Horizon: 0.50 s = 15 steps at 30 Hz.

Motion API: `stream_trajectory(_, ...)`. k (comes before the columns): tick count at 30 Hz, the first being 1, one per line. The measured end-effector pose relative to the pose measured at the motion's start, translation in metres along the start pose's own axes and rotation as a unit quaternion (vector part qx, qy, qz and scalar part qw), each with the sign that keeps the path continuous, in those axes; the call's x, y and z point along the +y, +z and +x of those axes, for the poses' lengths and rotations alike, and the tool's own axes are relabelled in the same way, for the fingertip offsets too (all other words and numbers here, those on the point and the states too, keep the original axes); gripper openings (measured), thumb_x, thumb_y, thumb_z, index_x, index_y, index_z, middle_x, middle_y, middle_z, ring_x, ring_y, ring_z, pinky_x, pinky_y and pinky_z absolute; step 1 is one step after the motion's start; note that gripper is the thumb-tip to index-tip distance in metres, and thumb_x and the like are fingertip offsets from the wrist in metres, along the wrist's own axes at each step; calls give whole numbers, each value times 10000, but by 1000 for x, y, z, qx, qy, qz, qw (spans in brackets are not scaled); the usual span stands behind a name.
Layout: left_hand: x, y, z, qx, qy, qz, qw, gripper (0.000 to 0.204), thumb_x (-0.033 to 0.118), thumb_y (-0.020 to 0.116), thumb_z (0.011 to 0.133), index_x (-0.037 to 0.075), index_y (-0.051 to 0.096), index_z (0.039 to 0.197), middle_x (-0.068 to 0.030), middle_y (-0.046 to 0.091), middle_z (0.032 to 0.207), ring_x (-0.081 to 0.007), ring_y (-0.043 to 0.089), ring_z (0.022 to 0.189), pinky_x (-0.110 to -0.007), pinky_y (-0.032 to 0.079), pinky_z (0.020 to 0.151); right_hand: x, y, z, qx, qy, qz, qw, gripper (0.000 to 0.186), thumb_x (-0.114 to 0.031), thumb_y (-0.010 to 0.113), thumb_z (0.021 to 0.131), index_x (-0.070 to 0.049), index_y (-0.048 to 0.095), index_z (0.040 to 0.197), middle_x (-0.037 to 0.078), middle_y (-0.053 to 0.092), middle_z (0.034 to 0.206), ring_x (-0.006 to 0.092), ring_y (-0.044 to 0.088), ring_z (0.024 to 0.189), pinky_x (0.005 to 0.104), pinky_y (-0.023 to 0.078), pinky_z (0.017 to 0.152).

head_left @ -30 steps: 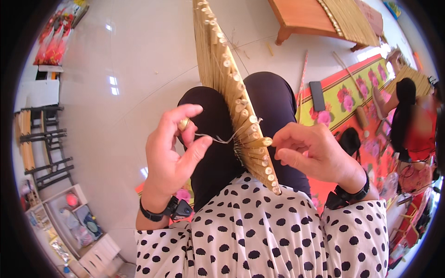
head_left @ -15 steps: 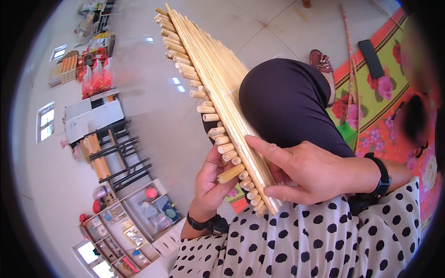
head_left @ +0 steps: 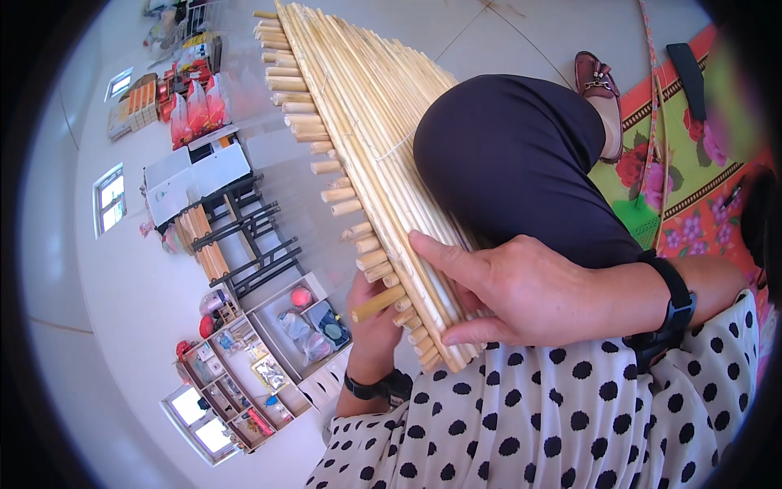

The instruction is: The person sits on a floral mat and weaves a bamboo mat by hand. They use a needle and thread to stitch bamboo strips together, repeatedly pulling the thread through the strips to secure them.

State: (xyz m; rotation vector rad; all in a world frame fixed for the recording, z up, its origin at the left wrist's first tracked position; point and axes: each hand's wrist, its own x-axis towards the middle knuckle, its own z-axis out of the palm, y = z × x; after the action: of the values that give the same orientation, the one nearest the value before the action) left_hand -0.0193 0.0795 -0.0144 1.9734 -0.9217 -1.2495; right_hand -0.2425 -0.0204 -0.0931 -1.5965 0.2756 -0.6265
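Pale-yellow mat of straight reed stalks slants from far left to near centre, against the dark-trousered knee. Right hand lies on its near end: index fingertip and thumb apart, both touching stalks; cannot tell whether the bent fingers clamp. Left hand partly hidden behind the left edge; grip cannot be told.

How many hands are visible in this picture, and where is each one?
2. The right hand rests on the near end of the stalk mat; the left hand is behind the projecting stalk ends, partly hidden. Others may be hidden.
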Motion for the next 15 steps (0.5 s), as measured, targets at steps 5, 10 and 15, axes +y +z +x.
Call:
stream_trajectory(5,8,-19,10,-20,89,282,955,315,96,749,878,-30,652,1151,-65,705,1032,-150,666,899,-287,522,786,-7,-7,1,-10,41,26,999,874,-319,756,870,113,290,1471,180,651,742,388,669,717,433,547,652)
stream_trajectory(10,1,-32,21,28,111,84,990,227,84,733,887,-45,630,1043,28,580,830,-69,540,721,-223,450,664,-7,1,-4,59,47,75,994,861,-238,838,800,65,377,1462,135,660,792,293,672,666,359,547,631)
stream_trajectory(15,-1,-4,21,-86,135,-83,984,487,-34,646,893,-35,479,1350,-1,530,940,-66,497,816,-206,440,747,-16,7,-6,72,70,165,981,761,-84,772,838,63,382,1474,60,626,883,116,642,681,249,535,607)
